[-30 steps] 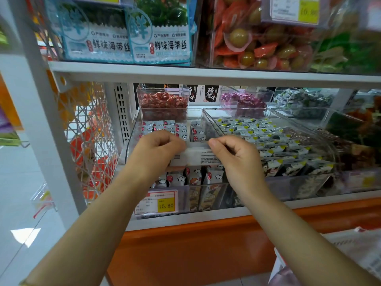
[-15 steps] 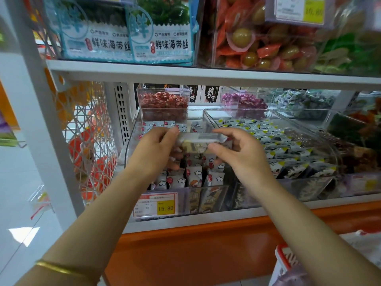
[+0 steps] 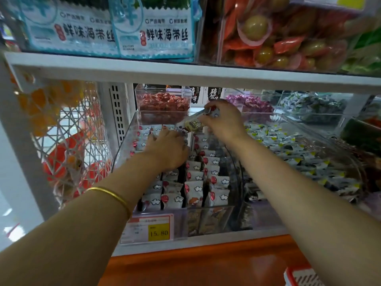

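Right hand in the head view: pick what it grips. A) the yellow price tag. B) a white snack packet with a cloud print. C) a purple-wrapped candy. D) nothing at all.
B: the right hand pinches a white snack packet above the clear bin. It shows the same red-dot and cloud print as the rows of packets standing inside the bin.

A: Left arm?
B: Extended forward from the lower left, forearm bare; left hand palm down, fingers stretched forward and relaxed.
A: Right arm?
B: Extended from the lower right, higher and farther in; right hand with wrist bent, thumb and fingers pinching a small packet.
A: Spacing?
B: Near each other, not touching; right above left.
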### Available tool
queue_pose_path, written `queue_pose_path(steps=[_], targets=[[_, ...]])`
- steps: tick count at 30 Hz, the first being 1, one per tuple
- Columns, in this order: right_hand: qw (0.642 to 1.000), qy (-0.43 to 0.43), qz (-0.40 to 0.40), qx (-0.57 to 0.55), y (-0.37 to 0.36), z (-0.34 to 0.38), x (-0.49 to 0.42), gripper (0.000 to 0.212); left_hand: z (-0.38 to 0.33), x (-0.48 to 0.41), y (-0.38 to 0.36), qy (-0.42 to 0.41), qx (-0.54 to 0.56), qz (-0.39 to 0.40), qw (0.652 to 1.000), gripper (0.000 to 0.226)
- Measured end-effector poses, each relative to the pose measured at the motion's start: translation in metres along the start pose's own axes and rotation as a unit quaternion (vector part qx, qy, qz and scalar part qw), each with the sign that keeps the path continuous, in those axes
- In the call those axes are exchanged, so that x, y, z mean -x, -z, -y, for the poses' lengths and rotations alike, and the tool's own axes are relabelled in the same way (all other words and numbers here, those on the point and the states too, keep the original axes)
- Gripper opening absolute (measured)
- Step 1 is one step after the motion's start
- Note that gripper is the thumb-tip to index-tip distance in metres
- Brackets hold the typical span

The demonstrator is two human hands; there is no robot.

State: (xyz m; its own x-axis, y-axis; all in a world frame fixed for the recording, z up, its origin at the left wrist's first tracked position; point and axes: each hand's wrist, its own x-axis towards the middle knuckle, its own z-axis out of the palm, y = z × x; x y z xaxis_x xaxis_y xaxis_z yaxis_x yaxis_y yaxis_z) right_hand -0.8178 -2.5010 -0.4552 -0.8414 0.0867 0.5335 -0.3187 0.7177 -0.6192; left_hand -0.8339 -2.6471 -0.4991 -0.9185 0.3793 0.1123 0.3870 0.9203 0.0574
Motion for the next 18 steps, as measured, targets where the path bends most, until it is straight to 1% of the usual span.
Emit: queue_pose_path(steps=[3, 8, 11, 13, 15, 18], targets=[[0.998, 0.005, 0.039, 0.043, -0.007, -0.007, -0.016, 0.027, 0.000, -0.002, -0.007, -0.011, -0.004, -0.010, 1.000, 0.048], [0.989, 0.055, 0.071, 0.118, -0.021, -0.012, -0.029, 0.032, 0.003, 0.005, -0.006, -0.007, 0.019, -0.034, 0.999, 0.044], [0.983, 0.086, 0.076, 0.142, -0.029, -0.009, -0.033, 0.035, 0.003, 0.007, -0.005, -0.010, 0.027, -0.034, 0.999, 0.044], [0.981, 0.096, 0.091, 0.144, -0.030, -0.006, -0.036, 0.036, 0.003, 0.009, -0.005, -0.011, 0.038, -0.031, 0.999, 0.042], [0.982, 0.091, 0.112, 0.120, -0.028, -0.005, -0.037, 0.036, 0.004, 0.010, -0.006, -0.014, 0.045, -0.034, 0.998, 0.038], [0.986, 0.090, 0.106, 0.091, -0.024, -0.009, -0.035, 0.028, 0.004, 0.011, -0.007, -0.016, 0.036, -0.036, 0.999, 0.043]])
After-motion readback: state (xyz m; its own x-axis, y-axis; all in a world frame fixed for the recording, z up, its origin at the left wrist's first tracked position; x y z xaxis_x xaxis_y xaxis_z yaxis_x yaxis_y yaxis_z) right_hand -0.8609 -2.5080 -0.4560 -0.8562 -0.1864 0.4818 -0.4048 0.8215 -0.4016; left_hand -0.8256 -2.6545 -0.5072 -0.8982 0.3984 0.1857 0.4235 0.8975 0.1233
